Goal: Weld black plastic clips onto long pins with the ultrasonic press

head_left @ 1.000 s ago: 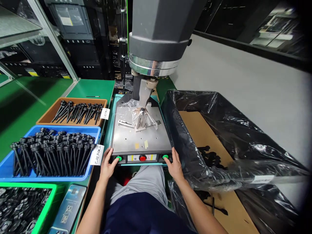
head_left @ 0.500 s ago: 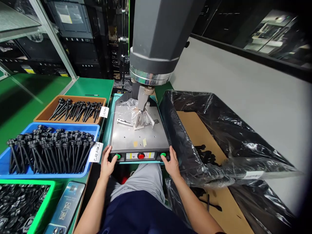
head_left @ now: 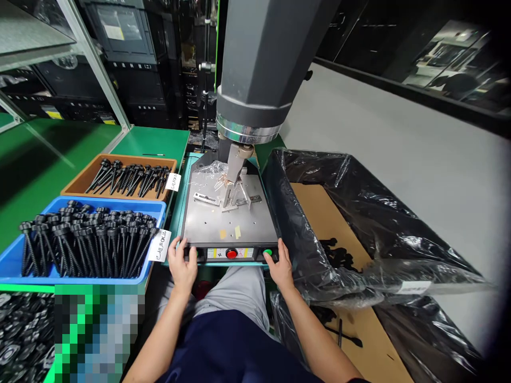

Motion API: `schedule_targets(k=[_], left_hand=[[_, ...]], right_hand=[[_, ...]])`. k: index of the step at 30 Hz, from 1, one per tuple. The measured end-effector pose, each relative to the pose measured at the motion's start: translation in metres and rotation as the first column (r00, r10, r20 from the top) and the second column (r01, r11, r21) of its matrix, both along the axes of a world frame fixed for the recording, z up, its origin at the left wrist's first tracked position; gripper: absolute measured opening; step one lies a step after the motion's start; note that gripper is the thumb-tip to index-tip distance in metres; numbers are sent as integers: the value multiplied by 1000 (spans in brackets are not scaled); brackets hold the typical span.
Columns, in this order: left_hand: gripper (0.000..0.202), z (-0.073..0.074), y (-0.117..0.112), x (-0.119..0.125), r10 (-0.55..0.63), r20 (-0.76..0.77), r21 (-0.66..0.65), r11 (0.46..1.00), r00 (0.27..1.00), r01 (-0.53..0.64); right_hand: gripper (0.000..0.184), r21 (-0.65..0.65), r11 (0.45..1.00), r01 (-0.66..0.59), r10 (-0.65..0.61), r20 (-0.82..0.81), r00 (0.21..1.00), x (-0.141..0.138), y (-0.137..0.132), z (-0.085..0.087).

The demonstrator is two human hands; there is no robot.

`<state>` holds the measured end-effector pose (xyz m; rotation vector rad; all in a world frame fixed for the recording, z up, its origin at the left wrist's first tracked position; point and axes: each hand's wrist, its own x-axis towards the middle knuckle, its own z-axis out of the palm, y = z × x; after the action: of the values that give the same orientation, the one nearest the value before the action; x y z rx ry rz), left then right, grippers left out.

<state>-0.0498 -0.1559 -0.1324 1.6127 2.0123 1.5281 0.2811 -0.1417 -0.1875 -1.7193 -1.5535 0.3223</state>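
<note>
My left hand lies at the left front corner of a press machine's base, fingers spread and thumb over the left button, which it mostly hides. My right hand rests at the right front corner, also open, with its thumb on the lower edge of a green button. Between the hands sits a red button on the front panel. Above the metal plate, the blade-like tool of the grey press head comes down at a small metal fixture. Whether a part sits there I cannot tell.
At left stand a brown tray and a blue tray, both holding black ribbed stems. A green bin of small black parts is nearer me. On the right is a box lined with black plastic, with black pieces inside.
My left thumb has shifted onto the left green button, which showed before, and the left forearm has moved slightly right. My right hand stays in place. The view has shifted slightly.
</note>
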Motion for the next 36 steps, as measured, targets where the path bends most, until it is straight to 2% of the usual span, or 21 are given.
schedule_targets(k=[2,4,6,8,11,15,17,20,24,27,29,31,33,34,36], left_hand=[[35,14,-4,24,-55,-9,59,997,998,55],[34,26,-3,45,-207,50,86,975,977,203],[35,35,7,60,-327,172,103,944,929,313],[38,43,25,68,-380,326,127,925,866,358],[46,56,60,67,-435,497,145,895,751,422],[70,77,103,59,-516,555,124,827,652,549],[77,85,121,56,-536,551,117,808,639,577],[81,91,142,55,-538,556,126,808,634,575],[87,96,160,57,-562,586,188,795,584,577],[86,99,167,57,-583,579,229,787,570,573],[82,100,170,56,-588,551,238,791,592,564],[79,99,172,54,-589,532,235,793,608,562],[76,98,173,52,-587,535,235,794,608,560],[76,98,173,51,-586,539,236,795,605,559],[76,98,173,49,-592,545,240,789,594,566]], right_hand=[[76,0,1000,3,-3,-2,1000,0,0,0],[76,0,1000,4,-4,-7,1000,0,0,0],[76,-3,1000,3,-3,-15,1000,0,0,2],[76,-4,1000,-5,5,-22,1000,0,0,3],[75,-7,1000,-10,10,-37,999,0,0,5],[75,-12,1000,14,-15,-91,996,-2,1,7],[75,-18,1000,24,-26,-110,994,-3,2,11],[71,-14,999,49,-50,-116,992,-7,0,23],[53,149,983,107,-93,-100,991,-23,-8,49],[47,227,972,64,-18,-198,980,-43,-14,67],[46,179,981,-69,138,-407,903,-56,-16,75],[44,129,963,-235,260,-662,703,-68,-14,81],[45,124,945,-303,267,-829,492,-77,-9,84],[47,122,949,-289,241,-874,422,-80,-5,84],[49,70,973,-218,145,-925,350,-83,2,82]])
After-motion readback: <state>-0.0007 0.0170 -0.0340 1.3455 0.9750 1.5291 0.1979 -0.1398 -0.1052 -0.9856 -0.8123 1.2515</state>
